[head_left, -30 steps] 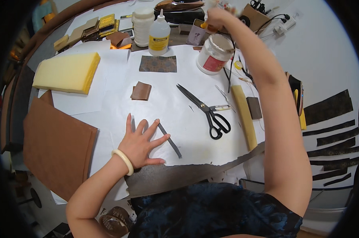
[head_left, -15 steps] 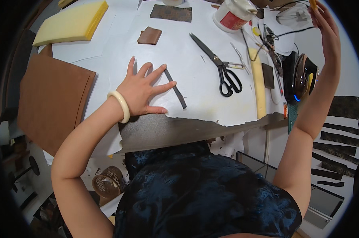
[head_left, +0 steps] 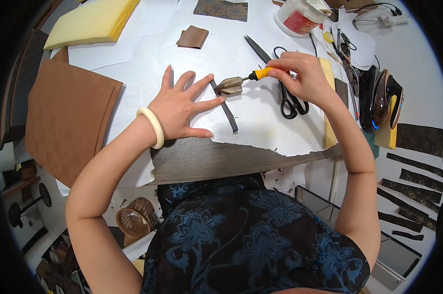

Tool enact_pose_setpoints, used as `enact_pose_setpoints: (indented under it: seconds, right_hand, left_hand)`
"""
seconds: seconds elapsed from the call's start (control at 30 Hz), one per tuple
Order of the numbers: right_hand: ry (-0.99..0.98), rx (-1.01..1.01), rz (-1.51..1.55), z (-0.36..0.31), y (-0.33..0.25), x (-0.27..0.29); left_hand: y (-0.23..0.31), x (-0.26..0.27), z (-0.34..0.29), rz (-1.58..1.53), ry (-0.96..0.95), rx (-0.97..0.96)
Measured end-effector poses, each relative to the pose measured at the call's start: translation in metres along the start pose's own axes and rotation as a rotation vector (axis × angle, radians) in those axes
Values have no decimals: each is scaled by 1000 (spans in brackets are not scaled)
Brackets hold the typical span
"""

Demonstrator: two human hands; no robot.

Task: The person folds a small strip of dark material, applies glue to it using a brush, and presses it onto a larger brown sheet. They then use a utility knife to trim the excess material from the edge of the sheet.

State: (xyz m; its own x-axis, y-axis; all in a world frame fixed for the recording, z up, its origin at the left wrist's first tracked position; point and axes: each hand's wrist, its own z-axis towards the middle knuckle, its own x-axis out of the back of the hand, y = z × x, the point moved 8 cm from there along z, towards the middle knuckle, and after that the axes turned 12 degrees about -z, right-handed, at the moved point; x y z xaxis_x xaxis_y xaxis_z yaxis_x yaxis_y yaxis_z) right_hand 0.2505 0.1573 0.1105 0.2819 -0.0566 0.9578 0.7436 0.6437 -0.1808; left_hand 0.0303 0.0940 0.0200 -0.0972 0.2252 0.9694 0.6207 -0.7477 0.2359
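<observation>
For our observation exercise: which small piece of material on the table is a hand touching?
The narrow dark strip: the left hand touches it, while the folded brown piece and the patterned piece lie untouched.

Left hand (head_left: 178,112) splayed, right hand (head_left: 302,78) pinching

The left lies palm down, fingers (head_left: 200,87) and thumb (head_left: 199,133) spread wide, left elbow (head_left: 86,213) bent outward. The right curls into a closed grip, right forearm (head_left: 347,132) slanting inward.
</observation>
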Motion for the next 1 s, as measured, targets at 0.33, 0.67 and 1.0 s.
enact_pose_setpoints:
  seconds: [0.33,0.67,1.0]
  right_hand:
    - [-64,26,0,8,7,-21]
    - [-45,18,-62,15,5,-23]
    - [-75,2,-178,23,2,-26]
  left_hand:
    - [-1,0,0,-7,-9,9]
    - [0,0,0,-9,10,-2]
    - [1,4,0,-20,37,4]
